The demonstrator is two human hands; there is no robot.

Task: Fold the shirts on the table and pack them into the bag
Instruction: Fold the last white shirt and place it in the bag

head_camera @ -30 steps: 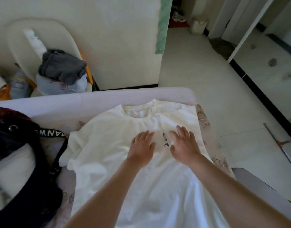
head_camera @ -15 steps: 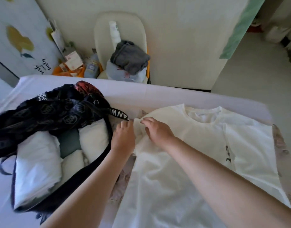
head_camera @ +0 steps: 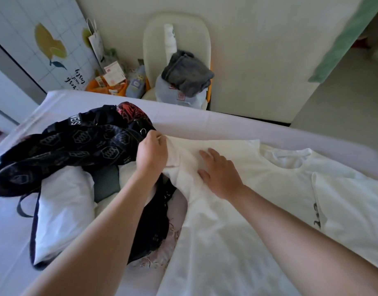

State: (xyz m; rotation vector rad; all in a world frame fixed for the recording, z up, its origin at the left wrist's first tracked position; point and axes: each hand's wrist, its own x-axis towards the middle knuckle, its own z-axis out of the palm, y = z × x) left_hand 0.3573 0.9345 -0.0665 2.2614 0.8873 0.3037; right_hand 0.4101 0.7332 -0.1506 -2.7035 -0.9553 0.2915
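Observation:
A white T-shirt point(head_camera: 258, 199) lies spread on the table point(head_camera: 205, 127), collar toward the far edge, its right side folded inward. My left hand point(head_camera: 151, 154) pinches the shirt's left sleeve and lifts it off the table. Flat on the shirt's left shoulder rests my right hand point(head_camera: 220, 174), fingers straight. Left of the shirt lies an open black patterned bag point(head_camera: 77, 146) with folded white point(head_camera: 64, 199) and dark green point(head_camera: 106, 184) garments inside.
Behind the table stands a cream chair point(head_camera: 177, 39) with grey clothes point(head_camera: 187, 75) piled on it. Boxes and a paper bag sit on the floor at back left. A green cloth point(head_camera: 344, 39) hangs on the wall at the upper right.
The view swung left from the shirt's middle to the bag. Both hands moved from the chest to the left sleeve; my left hand has picked the sleeve up, my right now presses the shoulder.

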